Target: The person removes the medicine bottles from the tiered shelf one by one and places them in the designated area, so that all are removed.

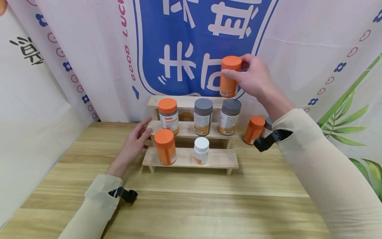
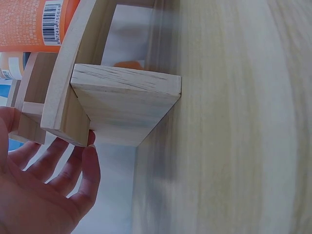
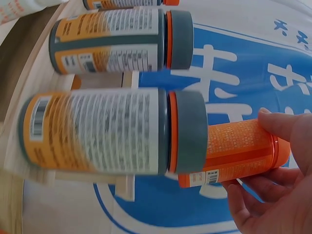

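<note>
Cream-coloured fabric sleeve [image 1: 325, 179] on the right forearm lies nearest the head camera. Right hand [image 1: 255, 76]: fingers and thumb gripping an orange cylindrical plastic bottle with an orange cap [image 1: 228, 85], thumb across its near side, fingers round the back. Bottle lies just left of the palm, held up by the right end of a three-tier pale wooden stand [image 1: 185, 157], at the top board [image 1: 186, 103]. Long axis: close to vertical, cap up; right wrist view shows a slight lean relative to the jars. Base shows behind a dark-grey-lidded, white-and-orange cylindrical jar [image 1: 229, 121] standing on the middle tier. Base-to-board contact: cannot tell.

Judgement: the relation that counts is base to top board; axis nearly squares with it, so little turning seems needed. Right hand is the nearer.

Left hand [image 1: 135, 139]: well apart from the bottle, fingers loosely bent, tips touching the stand's left end; no firm grip visible.
</note>
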`<control>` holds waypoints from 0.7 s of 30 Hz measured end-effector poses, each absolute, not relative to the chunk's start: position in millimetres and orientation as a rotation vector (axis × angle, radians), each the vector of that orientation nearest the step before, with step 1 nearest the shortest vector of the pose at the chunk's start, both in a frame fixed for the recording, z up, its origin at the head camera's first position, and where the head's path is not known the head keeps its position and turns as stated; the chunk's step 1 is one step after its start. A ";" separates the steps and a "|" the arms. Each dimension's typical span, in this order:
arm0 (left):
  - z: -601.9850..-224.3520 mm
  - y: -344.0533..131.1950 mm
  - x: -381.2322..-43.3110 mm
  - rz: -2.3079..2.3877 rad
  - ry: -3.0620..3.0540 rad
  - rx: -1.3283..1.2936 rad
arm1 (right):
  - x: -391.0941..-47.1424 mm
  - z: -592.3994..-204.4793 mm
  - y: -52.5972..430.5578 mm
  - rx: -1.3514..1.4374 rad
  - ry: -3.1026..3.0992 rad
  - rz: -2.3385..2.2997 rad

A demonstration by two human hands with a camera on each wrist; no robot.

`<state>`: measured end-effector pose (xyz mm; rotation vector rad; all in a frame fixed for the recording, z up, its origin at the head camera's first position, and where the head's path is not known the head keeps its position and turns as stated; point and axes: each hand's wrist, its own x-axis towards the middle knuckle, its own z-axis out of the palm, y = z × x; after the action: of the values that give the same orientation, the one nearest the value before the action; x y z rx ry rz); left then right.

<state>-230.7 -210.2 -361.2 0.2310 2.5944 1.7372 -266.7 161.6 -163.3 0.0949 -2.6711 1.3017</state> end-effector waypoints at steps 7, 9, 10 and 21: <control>-361.1 -209.8 -229.4 1.733 2.610 0.233 | -262.9 -167.6 186.2 0.061 -2.650 1.308; -361.6 -209.7 -229.0 1.734 2.618 0.231 | -262.1 -169.3 194.3 0.043 -2.644 1.319; -361.9 -209.7 -228.9 1.734 2.619 0.231 | -261.9 -170.1 198.3 0.037 -2.641 1.322; -361.1 -210.3 -228.5 1.717 2.609 0.214 | -259.0 -184.4 239.4 -0.015 -2.610 1.310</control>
<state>-228.5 -210.3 -361.1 0.2139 2.6088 1.7174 -259.0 239.4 -184.4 -0.0148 -2.6100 1.3101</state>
